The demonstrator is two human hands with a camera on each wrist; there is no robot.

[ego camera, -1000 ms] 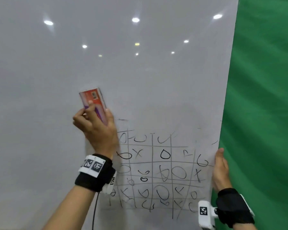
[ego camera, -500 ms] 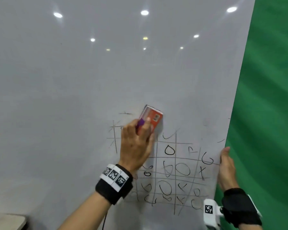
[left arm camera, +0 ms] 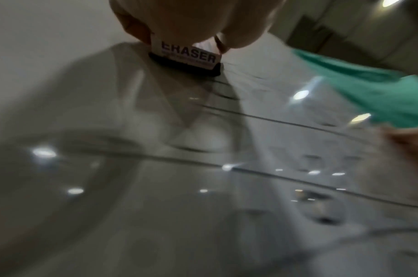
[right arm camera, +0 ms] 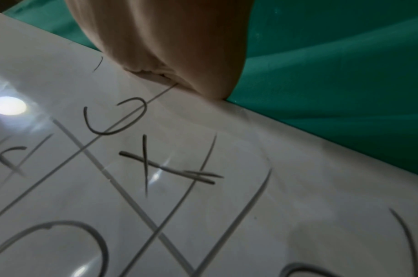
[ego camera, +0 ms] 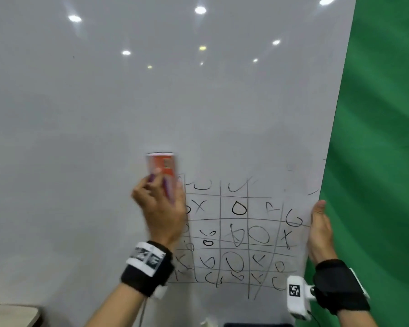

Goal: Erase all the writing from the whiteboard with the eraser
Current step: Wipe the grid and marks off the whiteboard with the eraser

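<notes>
1. Whiteboard [ego camera: 151,102]: big sheet, held only at its right edge by the right hand [ego camera: 320,234], against a green backdrop [ego camera: 383,138]. Fingers go behind the edge, so can't tell how firmly they're wrapped. Hard wiping could flex or swing the board, and the pad would skip.
2. Grid of X's and O's [ego camera: 239,234]: nearly all left, lower right. The right hand sits on a grid line at the edge; marks under it get missed unless it shifts.
3. Left hand [ego camera: 158,208]: fingers clamped on the eraser [ego camera: 162,168], w/ felt on the board at the grid's top-left corner. Blurred, so prob. moving fast; risk of smears or gaps btwn strokes.
4. Faint stray marks by the top-right edge are easy to overlook.
</notes>
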